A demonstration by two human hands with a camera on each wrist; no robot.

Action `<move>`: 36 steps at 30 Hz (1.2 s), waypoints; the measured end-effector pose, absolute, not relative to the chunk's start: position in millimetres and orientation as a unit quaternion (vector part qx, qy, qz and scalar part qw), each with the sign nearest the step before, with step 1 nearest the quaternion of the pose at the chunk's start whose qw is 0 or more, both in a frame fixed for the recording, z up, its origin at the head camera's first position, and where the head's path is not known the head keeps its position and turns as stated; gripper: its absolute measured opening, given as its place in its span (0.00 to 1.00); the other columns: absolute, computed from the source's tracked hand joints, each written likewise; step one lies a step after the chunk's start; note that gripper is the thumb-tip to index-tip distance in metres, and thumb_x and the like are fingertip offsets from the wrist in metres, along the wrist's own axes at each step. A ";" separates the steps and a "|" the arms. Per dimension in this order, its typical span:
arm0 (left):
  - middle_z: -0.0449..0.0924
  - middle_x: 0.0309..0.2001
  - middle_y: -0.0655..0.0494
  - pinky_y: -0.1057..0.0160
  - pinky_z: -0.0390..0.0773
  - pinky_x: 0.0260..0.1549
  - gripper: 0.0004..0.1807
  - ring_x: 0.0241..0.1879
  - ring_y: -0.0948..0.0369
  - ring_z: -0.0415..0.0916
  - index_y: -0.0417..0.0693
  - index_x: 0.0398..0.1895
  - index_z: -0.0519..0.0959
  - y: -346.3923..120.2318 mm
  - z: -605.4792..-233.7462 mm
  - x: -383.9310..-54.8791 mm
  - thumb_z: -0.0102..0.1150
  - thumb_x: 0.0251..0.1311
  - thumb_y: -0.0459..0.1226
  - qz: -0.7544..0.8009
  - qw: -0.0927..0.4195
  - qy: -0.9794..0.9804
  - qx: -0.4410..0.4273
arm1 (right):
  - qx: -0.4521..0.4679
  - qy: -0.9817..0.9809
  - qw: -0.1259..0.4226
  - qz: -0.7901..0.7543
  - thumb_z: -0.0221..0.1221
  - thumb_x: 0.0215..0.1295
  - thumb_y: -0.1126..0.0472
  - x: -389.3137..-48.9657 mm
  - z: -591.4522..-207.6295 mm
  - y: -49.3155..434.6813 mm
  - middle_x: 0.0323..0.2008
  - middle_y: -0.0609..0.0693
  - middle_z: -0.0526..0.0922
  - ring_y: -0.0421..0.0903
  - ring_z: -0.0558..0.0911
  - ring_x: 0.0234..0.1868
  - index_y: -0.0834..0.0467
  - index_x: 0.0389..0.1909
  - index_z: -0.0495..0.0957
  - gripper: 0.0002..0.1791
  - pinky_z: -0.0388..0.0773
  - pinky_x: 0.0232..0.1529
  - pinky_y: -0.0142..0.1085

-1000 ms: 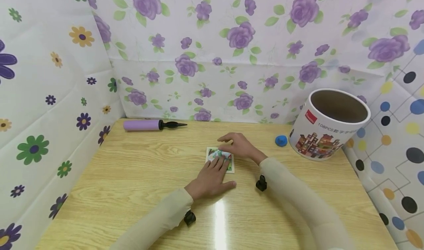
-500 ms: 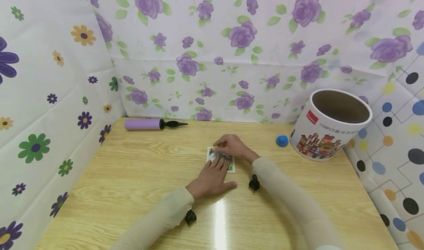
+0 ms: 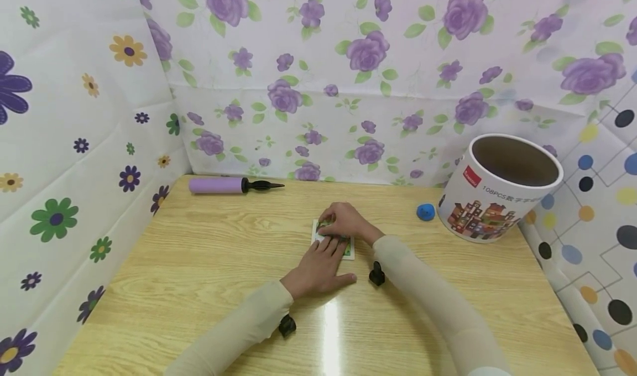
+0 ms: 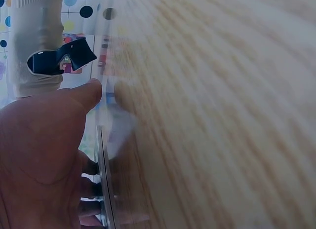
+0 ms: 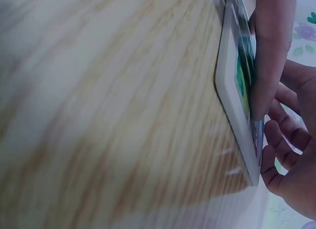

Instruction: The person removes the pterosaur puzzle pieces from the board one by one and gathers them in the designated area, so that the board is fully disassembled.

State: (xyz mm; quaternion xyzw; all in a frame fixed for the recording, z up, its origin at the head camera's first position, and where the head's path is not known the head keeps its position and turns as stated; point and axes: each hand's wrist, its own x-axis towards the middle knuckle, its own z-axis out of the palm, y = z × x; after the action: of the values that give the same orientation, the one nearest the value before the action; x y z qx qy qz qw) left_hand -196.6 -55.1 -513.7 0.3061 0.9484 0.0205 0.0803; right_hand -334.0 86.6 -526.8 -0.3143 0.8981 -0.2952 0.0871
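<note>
A small picture board (image 3: 352,250) with a white border and a green-toned picture lies flat on the wooden table. My left hand (image 3: 316,268) rests on its near part, fingers stretched over the picture and thumb out on the tabletop side. The board's thin edge (image 4: 105,179) runs under those fingers in the left wrist view. Bent over the far part is my right hand (image 3: 344,221), thumb and forefinger close together at the picture's upper left. In the right wrist view its curled fingers (image 5: 281,150) sit right at the board's surface; I cannot tell whether they pinch anything.
A purple hand pump (image 3: 219,186) with a black nozzle lies at the back left. At the back right stand a small blue object (image 3: 426,212) and a large white printed bucket (image 3: 458,202). Flowered cloth (image 3: 318,132) closes off the table's back.
My right hand has moved left and slightly down over the board, its thumb and forefinger drawing closer together at the picture. The left hand has stayed in place on the board.
</note>
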 end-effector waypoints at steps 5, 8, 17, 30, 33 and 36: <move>0.49 0.81 0.43 0.44 0.57 0.74 0.51 0.81 0.49 0.45 0.43 0.83 0.50 -54.9 -514.4 -197.8 0.36 0.71 0.70 0.024 0.079 0.949 0.305 | -0.299 0.901 0.101 -0.299 0.73 0.61 0.49 -335.0 -526.2 85.1 0.42 0.44 0.85 0.41 0.82 0.42 0.51 0.44 0.89 0.14 0.81 0.47 0.38; 0.49 0.81 0.41 0.43 0.58 0.73 0.50 0.80 0.48 0.46 0.43 0.82 0.50 -54.6 -513.5 -197.9 0.37 0.71 0.69 0.036 0.077 0.949 0.304 | -0.295 0.899 0.107 -0.304 0.73 0.61 0.50 -335.8 -525.1 84.4 0.44 0.45 0.86 0.41 0.83 0.44 0.51 0.44 0.89 0.13 0.81 0.48 0.39; 0.48 0.81 0.39 0.40 0.58 0.73 0.50 0.81 0.47 0.44 0.43 0.82 0.51 -53.7 -513.0 -201.2 0.41 0.71 0.68 0.068 0.075 0.950 0.296 | -0.290 0.899 0.113 -0.309 0.72 0.62 0.52 -334.0 -520.8 82.6 0.45 0.45 0.88 0.42 0.84 0.44 0.52 0.43 0.89 0.12 0.82 0.50 0.40; 0.43 0.81 0.38 0.53 0.52 0.77 0.53 0.81 0.48 0.41 0.41 0.82 0.49 -53.5 -517.1 -202.5 0.42 0.69 0.70 0.059 0.085 0.949 0.299 | -0.297 0.895 0.103 -0.316 0.72 0.62 0.54 -332.8 -521.5 83.6 0.42 0.45 0.87 0.42 0.83 0.41 0.52 0.41 0.88 0.10 0.82 0.47 0.40; 0.42 0.81 0.38 0.54 0.51 0.77 0.53 0.81 0.49 0.40 0.41 0.82 0.49 -54.2 -517.6 -202.9 0.41 0.69 0.70 0.058 0.088 0.948 0.299 | -0.294 0.894 0.102 -0.321 0.72 0.62 0.54 -333.1 -521.5 83.6 0.40 0.44 0.88 0.41 0.83 0.41 0.52 0.41 0.88 0.09 0.82 0.47 0.40; 0.41 0.82 0.39 0.54 0.51 0.77 0.53 0.81 0.49 0.39 0.41 0.82 0.49 -54.9 -517.6 -202.9 0.41 0.69 0.70 0.063 0.091 0.948 0.299 | -0.296 0.892 0.104 -0.327 0.73 0.61 0.54 -333.5 -521.5 83.6 0.37 0.43 0.88 0.40 0.83 0.38 0.51 0.40 0.88 0.09 0.81 0.45 0.39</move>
State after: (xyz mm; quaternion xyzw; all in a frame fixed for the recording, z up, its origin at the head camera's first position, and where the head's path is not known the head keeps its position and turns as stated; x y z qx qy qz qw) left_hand -202.9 -54.9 -517.6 0.2994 0.9477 0.0627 0.0910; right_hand -333.5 83.6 -521.5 -0.2956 0.8916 -0.3271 0.1037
